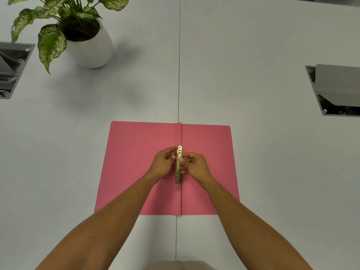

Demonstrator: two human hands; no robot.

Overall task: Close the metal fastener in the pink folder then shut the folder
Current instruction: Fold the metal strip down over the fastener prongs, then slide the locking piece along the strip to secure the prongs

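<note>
The pink folder (136,152) lies open and flat on the white table, its spine crease running away from me down the middle. A gold metal fastener (178,172) stands along that crease, a long narrow bar with small holes. My left hand (162,163) pinches the bar from the left near its upper half. My right hand (194,164) grips it from the right, thumb pressed against the bar's middle. The fingertips of both hands hide part of the bar.
A potted plant in a white pot (91,49) stands at the far left. Grey cable hatches are set into the table at the left edge (11,71) and the right edge (335,90). A seam (178,75) splits the tabletop.
</note>
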